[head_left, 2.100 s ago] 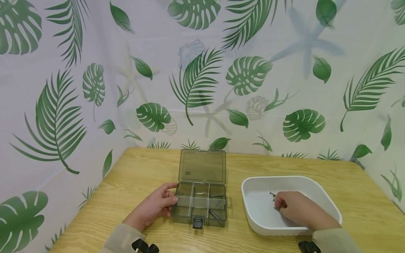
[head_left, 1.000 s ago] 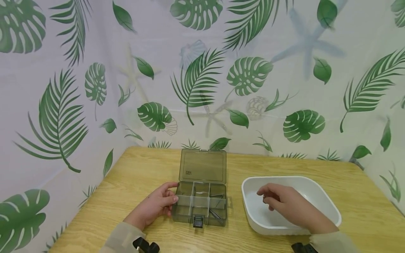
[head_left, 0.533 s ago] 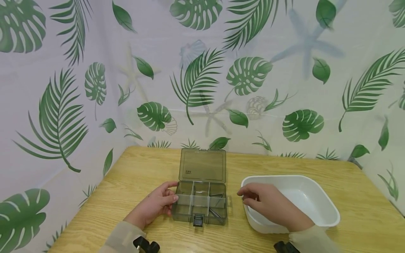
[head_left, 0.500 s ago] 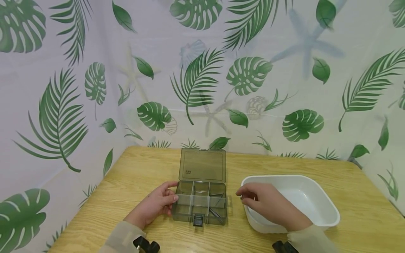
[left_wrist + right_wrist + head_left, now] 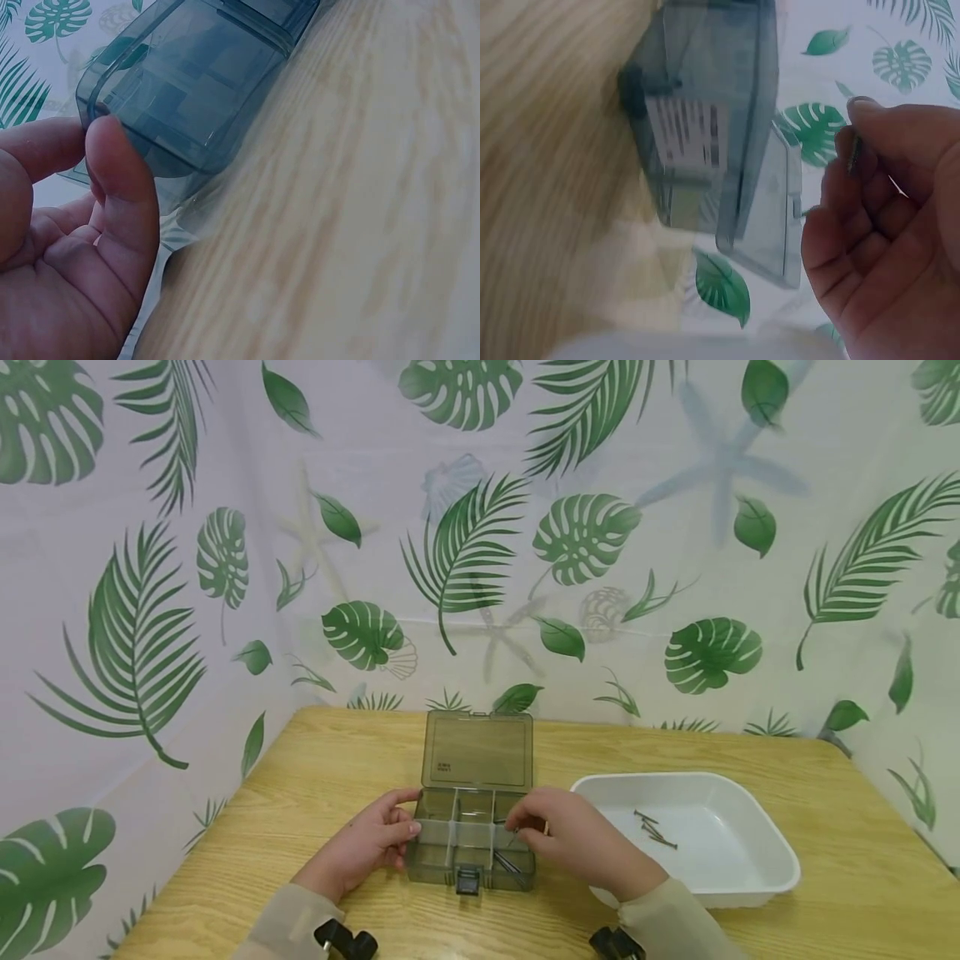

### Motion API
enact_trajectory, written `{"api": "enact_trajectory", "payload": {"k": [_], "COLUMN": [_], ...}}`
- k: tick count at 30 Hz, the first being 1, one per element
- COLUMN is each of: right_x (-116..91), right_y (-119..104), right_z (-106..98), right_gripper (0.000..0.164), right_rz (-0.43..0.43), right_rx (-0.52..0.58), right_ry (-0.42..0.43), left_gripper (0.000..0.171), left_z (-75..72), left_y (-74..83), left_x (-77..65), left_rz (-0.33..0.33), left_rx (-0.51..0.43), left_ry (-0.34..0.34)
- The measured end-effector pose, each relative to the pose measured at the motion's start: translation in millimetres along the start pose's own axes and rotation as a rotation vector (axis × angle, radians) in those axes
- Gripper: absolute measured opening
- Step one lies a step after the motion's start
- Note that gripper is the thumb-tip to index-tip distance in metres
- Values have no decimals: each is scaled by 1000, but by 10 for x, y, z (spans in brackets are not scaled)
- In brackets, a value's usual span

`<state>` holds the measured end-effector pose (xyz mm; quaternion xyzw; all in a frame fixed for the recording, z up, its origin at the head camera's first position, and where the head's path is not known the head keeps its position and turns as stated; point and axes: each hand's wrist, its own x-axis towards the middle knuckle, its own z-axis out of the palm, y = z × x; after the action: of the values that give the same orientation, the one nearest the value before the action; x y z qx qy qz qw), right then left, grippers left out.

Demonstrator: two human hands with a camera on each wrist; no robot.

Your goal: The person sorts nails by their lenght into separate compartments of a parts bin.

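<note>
A smoky clear compartment box (image 5: 431, 866) lies on the table with its lid (image 5: 477, 748) raised at the back. My left hand (image 5: 367, 839) grips the box's left side, thumb (image 5: 116, 157) at the rim near a corner. Over the right-hand compartments, my right hand (image 5: 577, 842) pinches a small dark screw (image 5: 854, 154) between thumb and fingers. In the front right compartment lie long dark metal pins (image 5: 508, 865). The back right compartment is partly hidden by my right fingers.
A white tray (image 5: 727, 852) stands to the right on the wooden table (image 5: 337, 752), holding several brass-coloured screws (image 5: 656, 833). A leaf-print cloth (image 5: 480, 568) hangs behind the table. Black mounts are worn on both wrists.
My right hand has come out of the white tray and moved left to the box's right compartments, uncovering the screws in the tray. My left hand has stayed on the box.
</note>
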<state>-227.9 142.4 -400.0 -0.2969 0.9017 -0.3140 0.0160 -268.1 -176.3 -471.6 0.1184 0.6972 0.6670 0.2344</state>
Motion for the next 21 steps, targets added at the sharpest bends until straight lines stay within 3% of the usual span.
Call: {"api": "enact_trajectory", "payload": {"k": [21], "right_x": [328], "right_y": [-255], "right_z": [276], "right_gripper": [13], "right_rz": [-34], "right_rx": [-55], "right_ry": [-42], "left_gripper": [62], "left_z": [-18], "left_y": [-22], "left_x": [20], "left_rz": [2], "left_rx": [-4], "left_ry": [5]}}
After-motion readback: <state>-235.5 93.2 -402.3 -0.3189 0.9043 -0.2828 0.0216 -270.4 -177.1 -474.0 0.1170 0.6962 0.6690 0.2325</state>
